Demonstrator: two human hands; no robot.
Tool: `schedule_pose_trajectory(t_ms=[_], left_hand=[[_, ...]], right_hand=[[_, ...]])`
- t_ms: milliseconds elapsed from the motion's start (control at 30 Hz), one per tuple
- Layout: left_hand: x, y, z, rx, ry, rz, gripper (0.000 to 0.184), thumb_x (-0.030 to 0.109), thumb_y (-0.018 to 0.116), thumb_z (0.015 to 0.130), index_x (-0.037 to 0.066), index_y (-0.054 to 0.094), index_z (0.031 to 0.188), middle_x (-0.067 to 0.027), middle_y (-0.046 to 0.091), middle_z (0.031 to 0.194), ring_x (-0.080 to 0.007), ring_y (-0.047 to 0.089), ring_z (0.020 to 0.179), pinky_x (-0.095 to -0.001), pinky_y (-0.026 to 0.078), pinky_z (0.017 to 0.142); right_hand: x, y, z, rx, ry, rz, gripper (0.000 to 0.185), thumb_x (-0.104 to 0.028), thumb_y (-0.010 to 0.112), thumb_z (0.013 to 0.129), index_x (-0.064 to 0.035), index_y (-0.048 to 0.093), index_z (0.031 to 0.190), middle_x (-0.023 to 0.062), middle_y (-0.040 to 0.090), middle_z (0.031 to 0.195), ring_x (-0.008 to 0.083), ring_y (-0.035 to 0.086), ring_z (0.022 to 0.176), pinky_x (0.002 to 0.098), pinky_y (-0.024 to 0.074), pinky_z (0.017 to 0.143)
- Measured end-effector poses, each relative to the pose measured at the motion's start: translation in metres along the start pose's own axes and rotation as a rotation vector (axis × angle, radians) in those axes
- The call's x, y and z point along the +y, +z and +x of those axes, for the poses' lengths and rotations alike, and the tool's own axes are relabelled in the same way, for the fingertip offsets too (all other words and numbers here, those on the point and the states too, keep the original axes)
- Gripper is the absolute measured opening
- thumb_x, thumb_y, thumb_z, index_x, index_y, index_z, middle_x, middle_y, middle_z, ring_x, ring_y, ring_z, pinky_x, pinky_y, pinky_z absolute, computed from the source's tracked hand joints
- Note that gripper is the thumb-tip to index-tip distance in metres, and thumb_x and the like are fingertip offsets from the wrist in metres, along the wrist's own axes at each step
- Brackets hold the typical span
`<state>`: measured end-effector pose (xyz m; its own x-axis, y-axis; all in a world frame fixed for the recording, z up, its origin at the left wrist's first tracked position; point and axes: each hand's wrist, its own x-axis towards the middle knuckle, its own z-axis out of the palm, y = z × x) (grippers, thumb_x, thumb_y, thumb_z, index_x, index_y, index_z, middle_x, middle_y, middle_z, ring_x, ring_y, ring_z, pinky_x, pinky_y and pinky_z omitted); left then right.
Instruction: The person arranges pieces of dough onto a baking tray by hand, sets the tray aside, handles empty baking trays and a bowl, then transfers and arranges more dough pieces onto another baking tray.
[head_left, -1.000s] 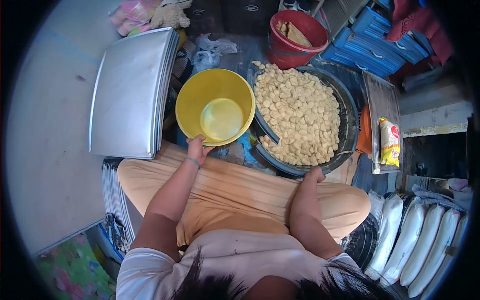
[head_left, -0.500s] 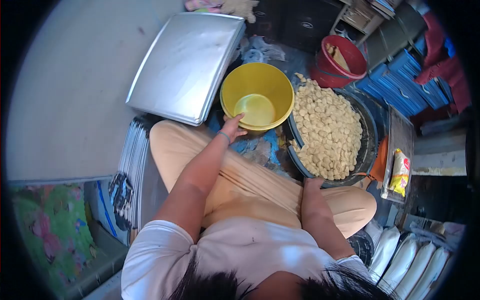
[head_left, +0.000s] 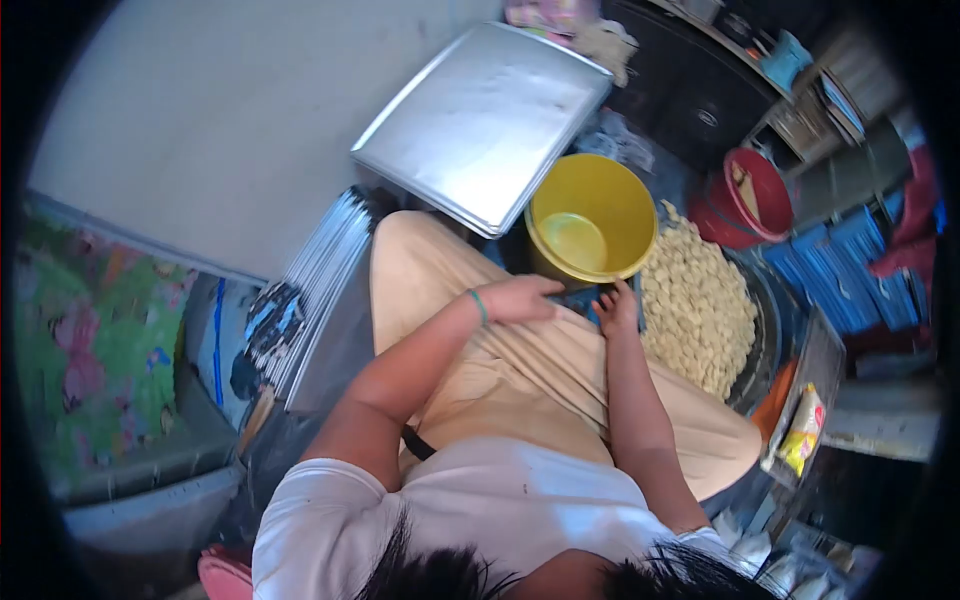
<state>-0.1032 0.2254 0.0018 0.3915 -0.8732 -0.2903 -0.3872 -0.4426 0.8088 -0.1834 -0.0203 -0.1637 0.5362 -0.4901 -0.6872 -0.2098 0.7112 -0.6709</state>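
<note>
A yellow bucket stands in front of my crossed legs, its inner base showing. My left hand, with a teal band at the wrist, lies over the beige trousers just short of the bucket, fingers stretched out. Close to the bucket's near rim is my right hand, its fingers apart and slightly bent; whether the fingertips touch the rim I cannot tell. Right of the bucket, a dark round tub holds a heap of small pale dough pieces.
Metal trays are stacked behind the bucket on the left, with more trays standing on edge by my left knee. A red bucket stands beyond the tub. A yellow-and-white packet lies on a tray at right.
My left hand has come off the yellow bucket's rim and back toward my lap. My right hand has moved from the tub's edge to the bucket. The view has turned.
</note>
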Motion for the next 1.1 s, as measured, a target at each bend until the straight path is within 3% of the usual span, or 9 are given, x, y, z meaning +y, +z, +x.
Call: schedule_pose_trajectory(t_ms=[133,200,267,433,567,733,833,933,1100], left_hand=[[-0.002,-0.040,-0.111,0.309,0.133,-0.421,0.035,0.023,0.061,0.093,-0.002,0.061,0.117,-0.0139,0.065,0.115,-0.0211,0.060,0.105,-0.0314,0.047,0.091],[-0.045,-0.054,-0.150,0.880,-0.147,-0.292,0.026,0.021,0.062,0.091,-0.002,0.065,0.102,-0.0109,0.068,0.098,-0.0189,0.063,0.086,-0.0314,0.049,0.077],[-0.087,-0.061,-0.180,1.177,-0.437,0.262,0.020,0.017,0.064,0.086,0.000,0.067,0.096,-0.0161,0.066,0.086,-0.0321,0.064,0.080,-0.0410,0.050,0.073],[-0.196,-0.013,-0.216,0.990,-0.865,0.592,0.053,0.020,0.072,0.076,0.001,0.056,0.122,-0.0179,0.057,0.112,-0.0368,0.055,0.105,-0.0463,0.044,0.090],[-0.205,0.002,-0.213,1.033,-0.862,0.727,0.061,0.019,0.073,0.075,0.003,0.050,0.129,-0.0174,0.056,0.114,-0.0359,0.055,0.108,-0.0475,0.043,0.092],[-0.210,-0.017,-0.208,0.747,-0.930,0.431,0.032,0.024,0.065,0.084,0.000,0.055,0.104,-0.0228,0.063,0.101,-0.0394,0.062,0.093,-0.0475,0.049,0.082],[-0.223,-0.001,-0.205,0.959,-0.799,0.530,0.034,0.028,0.059,0.089,-0.001,0.058,0.107,-0.0251,0.065,0.097,-0.0414,0.062,0.092,-0.0487,0.049,0.081],[-0.220,-0.007,-0.207,0.877,-0.877,0.398,0.036,0.028,0.055,0.091,0.001,0.061,0.113,-0.0263,0.066,0.094,-0.0442,0.062,0.091,-0.0494,0.049,0.080],[-0.194,-0.015,-0.247,1.072,-0.787,0.511,0.038,0.032,0.054,0.095,-0.004,0.057,0.083,-0.0263,0.062,0.078,-0.0440,0.058,0.074,-0.0494,0.045,0.068]], right_hand=[[0.006,0.011,0.015,0.228,-0.045,-0.043,0.074,-0.034,0.069,0.083,-0.0095,0.033,0.142,0.0153,0.047,0.131,0.0297,0.051,0.112,0.0472,0.0460,0.088],[0.017,0.030,0.017,0.335,-0.507,-0.080,0.081,-0.023,0.073,0.080,-0.0036,0.027,0.144,0.0174,0.042,0.132,0.0310,0.048,0.117,0.0439,0.0450,0.093],[0.008,0.059,-0.026,0.363,-0.593,-0.342,0.086,-0.017,0.074,0.078,-0.0012,0.023,0.145,0.0199,0.033,0.138,0.0325,0.041,0.123,0.0417,0.0400,0.100],[0.002,0.069,-0.049,0.250,-0.639,-0.388,0.091,-0.017,0.076,0.076,-0.0029,0.021,0.147,0.0234,0.016,0.149,0.0347,0.025,0.135,0.0405,0.0269,0.110],[-0.003,0.036,-0.024,0.437,-0.577,-0.483,0.091,-0.020,0.075,0.074,-0.0054,0.022,0.147,0.0246,0.018,0.148,0.0371,0.022,0.136,0.0444,0.0236,0.111],[-0.027,-0.027,0.010,0.592,-0.754,-0.995,0.071,-0.027,0.072,0.076,-0.0106,0.042,0.138,0.0213,0.038,0.137,0.0398,0.037,0.127,0.0472,0.0308,0.107],[-0.045,-0.054,0.020,0.404,-0.464,-1.340,0.066,-0.033,0.071,0.076,-0.0129,0.047,0.135,0.0209,0.047,0.131,0.0381,0.047,0.121,0.0482,0.0390,0.102],[-0.040,-0.061,0.019,0.293,-0.416,-1.471,0.067,-0.034,0.073,0.074,-0.0110,0.049,0.133,0.0228,0.053,0.128,0.0384,0.053,0.118,0.0464,0.0438,0.098],[-0.016,-0.080,0.060,0.336,-0.624,-1.286,0.072,-0.039,0.071,0.076,-0.0005,0.046,0.132,0.0255,0.054,0.123,0.0406,0.056,0.110,0.0456,0.0457,0.095]])
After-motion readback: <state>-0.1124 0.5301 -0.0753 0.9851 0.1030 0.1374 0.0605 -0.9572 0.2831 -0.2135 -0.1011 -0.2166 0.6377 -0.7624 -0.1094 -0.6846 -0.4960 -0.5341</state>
